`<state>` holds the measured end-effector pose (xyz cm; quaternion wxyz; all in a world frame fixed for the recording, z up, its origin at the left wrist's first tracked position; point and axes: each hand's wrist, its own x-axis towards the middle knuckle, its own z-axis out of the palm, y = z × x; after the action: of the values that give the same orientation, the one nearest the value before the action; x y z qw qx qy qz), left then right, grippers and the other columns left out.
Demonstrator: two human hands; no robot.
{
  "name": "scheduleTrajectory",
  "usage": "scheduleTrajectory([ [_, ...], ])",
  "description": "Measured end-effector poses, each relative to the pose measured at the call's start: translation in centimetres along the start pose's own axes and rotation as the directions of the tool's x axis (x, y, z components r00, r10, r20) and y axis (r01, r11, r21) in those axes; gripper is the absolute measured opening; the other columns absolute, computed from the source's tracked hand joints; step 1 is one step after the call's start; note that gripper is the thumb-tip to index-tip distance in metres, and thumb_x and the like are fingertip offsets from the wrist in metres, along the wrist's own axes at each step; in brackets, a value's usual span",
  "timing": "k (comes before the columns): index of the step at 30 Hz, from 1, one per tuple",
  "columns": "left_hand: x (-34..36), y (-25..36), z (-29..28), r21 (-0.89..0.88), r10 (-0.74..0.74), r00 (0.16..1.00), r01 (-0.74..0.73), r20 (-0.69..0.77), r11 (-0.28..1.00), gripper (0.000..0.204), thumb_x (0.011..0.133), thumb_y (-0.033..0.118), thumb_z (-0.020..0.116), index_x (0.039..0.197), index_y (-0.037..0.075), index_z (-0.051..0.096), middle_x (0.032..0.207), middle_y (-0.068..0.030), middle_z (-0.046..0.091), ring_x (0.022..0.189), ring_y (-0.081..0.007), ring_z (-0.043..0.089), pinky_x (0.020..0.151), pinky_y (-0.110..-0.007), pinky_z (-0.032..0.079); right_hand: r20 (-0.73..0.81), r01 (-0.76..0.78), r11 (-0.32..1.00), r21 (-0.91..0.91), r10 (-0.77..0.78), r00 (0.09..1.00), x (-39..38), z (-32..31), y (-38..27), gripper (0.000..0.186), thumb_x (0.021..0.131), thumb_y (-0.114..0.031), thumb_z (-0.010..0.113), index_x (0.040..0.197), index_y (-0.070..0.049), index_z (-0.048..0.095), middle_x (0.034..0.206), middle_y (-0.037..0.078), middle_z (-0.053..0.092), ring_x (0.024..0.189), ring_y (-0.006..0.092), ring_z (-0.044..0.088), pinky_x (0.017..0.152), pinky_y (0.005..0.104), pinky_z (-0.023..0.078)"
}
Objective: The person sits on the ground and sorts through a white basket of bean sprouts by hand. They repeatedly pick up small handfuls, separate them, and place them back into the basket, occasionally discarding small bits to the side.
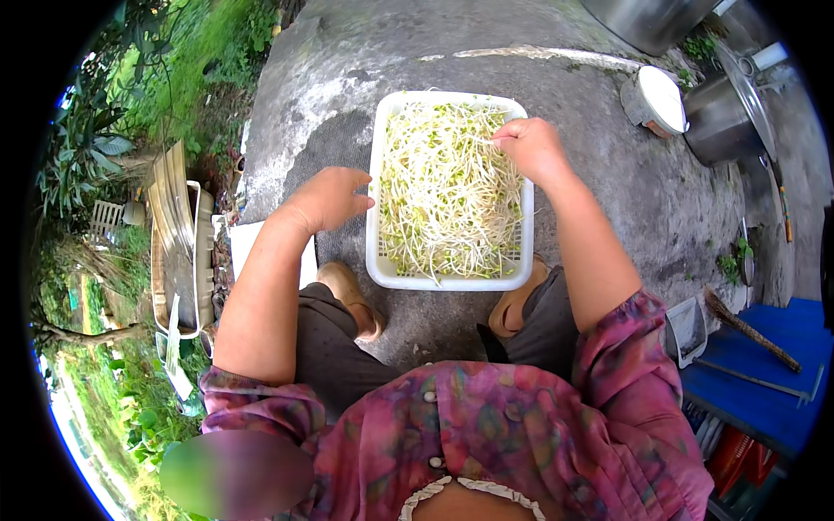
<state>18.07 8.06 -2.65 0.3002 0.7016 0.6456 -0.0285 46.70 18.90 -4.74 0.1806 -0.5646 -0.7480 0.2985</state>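
A white plastic basket (375, 234) with slotted sides stands on the ground between my feet. Bean sprouts (447, 191), pale with yellow-green heads, fill it in a loose tangle. Just outside its left rim is my left hand (334, 198), with thumb and fingers apart and nothing between them. My right hand (532, 149) reaches over the right rim near the far corner. Its thumb and fingertips are pinched together on bean sprouts at the edge of the heap; how many they hold is too small to tell.
A white bucket (658, 100) and a large metal pot (725, 117) stand at the far right. To the right lie a dustpan (686, 332) and a brush (751, 330) by a blue board (764, 347). Leafy plants and a long tub (204, 260) line the left.
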Motion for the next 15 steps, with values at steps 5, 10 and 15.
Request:
scheduleTrajectory([
  [5, -0.1, 2.1, -0.4, -0.208, 0.010, 0.985, -0.047, -0.174, 0.977, 0.038, 0.082, 0.021, 0.062, 0.114, 0.001, 0.059, 0.104, -0.0170, 0.064, 0.095, -0.0289, 0.062, 0.085, -0.034, 0.048, 0.050, 0.003, 0.912, 0.409, -0.025, 0.998, -0.6, -1.1, -0.4, 0.013, 0.079, -0.010, 0.063, 0.086, 0.000, 0.067, 0.078, 0.005, 0.066, 0.070, 0.0119, 0.058, 0.067, 0.0255, 0.046],
  [10, -0.5, 4.7, 0.2, -0.647, 0.063, 0.973, -0.196, -0.223, 0.737, 0.026, 0.085, 0.012, 0.060, 0.107, 0.000, 0.063, 0.091, -0.0079, 0.067, 0.085, -0.0152, 0.064, 0.077, -0.027, 0.049, 0.159, -0.095, 0.733, 0.674, -0.019, 0.987, -1.8, -0.9, -2.4, 0.011, 0.081, -0.009, 0.063, 0.085, 0.001, 0.066, 0.077, 0.004, 0.065, 0.069, 0.0102, 0.055, 0.067, 0.0237, 0.045],
  [15, -1.0, 7.1, 1.2, -0.943, 0.029, 0.997, -0.072, -0.066, 0.325, 0.021, 0.088, 0.012, 0.058, 0.105, 0.001, 0.063, 0.089, -0.0056, 0.066, 0.080, -0.0117, 0.063, 0.073, -0.025, 0.050, 0.207, -0.104, 0.561, 0.821, -0.123, 0.971, -3.4, 0.0, -4.0, 0.011, 0.081, -0.009, 0.063, 0.087, 0.000, 0.066, 0.077, 0.004, 0.063, 0.067, 0.0102, 0.054, 0.064, 0.0225, 0.045],
])
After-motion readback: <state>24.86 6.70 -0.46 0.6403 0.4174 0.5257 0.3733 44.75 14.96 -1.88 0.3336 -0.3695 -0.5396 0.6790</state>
